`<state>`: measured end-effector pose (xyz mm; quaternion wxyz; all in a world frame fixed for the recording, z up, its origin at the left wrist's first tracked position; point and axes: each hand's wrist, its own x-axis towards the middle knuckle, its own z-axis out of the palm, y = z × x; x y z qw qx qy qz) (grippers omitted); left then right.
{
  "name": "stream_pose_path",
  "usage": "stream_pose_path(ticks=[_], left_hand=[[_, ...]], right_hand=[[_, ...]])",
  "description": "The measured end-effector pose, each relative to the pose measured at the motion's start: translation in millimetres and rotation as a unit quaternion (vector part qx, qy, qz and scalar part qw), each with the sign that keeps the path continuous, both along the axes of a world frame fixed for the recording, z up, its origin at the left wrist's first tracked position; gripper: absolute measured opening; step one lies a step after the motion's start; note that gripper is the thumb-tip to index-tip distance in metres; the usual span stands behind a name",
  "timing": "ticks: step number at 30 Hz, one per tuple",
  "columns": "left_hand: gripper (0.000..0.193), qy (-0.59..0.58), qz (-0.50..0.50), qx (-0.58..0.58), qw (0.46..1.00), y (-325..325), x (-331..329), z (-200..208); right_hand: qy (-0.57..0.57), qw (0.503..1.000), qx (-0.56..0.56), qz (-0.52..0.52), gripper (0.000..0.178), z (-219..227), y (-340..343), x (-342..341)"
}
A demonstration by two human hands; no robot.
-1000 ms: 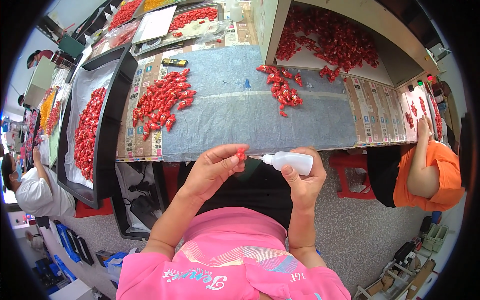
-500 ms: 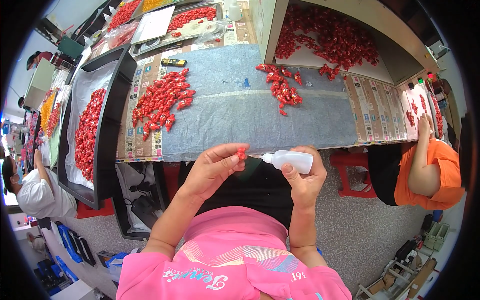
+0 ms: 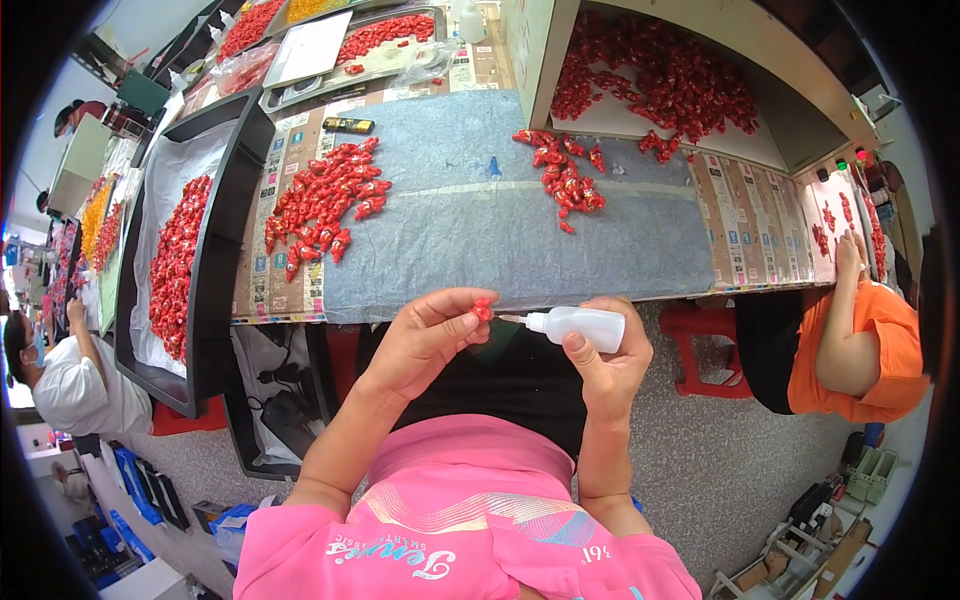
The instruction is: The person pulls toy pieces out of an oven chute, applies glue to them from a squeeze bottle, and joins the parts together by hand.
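Between the thumb and fingers of my left hand (image 3: 432,335) is a small red figurine (image 3: 482,309), pinched just off the table's front edge. My right hand (image 3: 612,362) is wrapped round a white squeeze bottle (image 3: 575,325) lying sideways, its thin nozzle pointing left at the figurine. The nozzle tip is at or very near the figurine; I cannot tell whether they touch. On the blue-grey cloth (image 3: 440,240) beyond my hands lie a larger pile of red figurines (image 3: 330,200) to the left and a smaller group (image 3: 568,185) to the right.
A black tray (image 3: 225,220) of red pieces stands at left. A box-like shelf (image 3: 535,60) holds a heap of red figurines (image 3: 665,75) at back right. A black and yellow lighter (image 3: 348,125) lies behind the left pile. Co-workers sit at left (image 3: 85,375) and right (image 3: 860,350).
Almost nothing differs. Both hands keep their grip and place, with only a very slight shift of the figurine and the bottle.
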<state>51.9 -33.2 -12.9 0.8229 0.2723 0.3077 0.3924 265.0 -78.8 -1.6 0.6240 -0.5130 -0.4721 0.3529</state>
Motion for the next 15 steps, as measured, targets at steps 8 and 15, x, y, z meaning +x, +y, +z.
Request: stream_pose_path(ticks=[8,15], left_hand=[[0.024,-0.013,0.002,0.003,1.0,-1.4,1.4,0.8],[0.018,-0.001,0.02,0.004,1.0,-5.2,4.1,2.2]], right_hand=[[0.002,1.0,-0.006,-0.001,0.036,-2.4,-2.8,-0.2],[-0.008,1.0,0.005,-0.003,0.036,-0.9,-3.9,-2.1]])
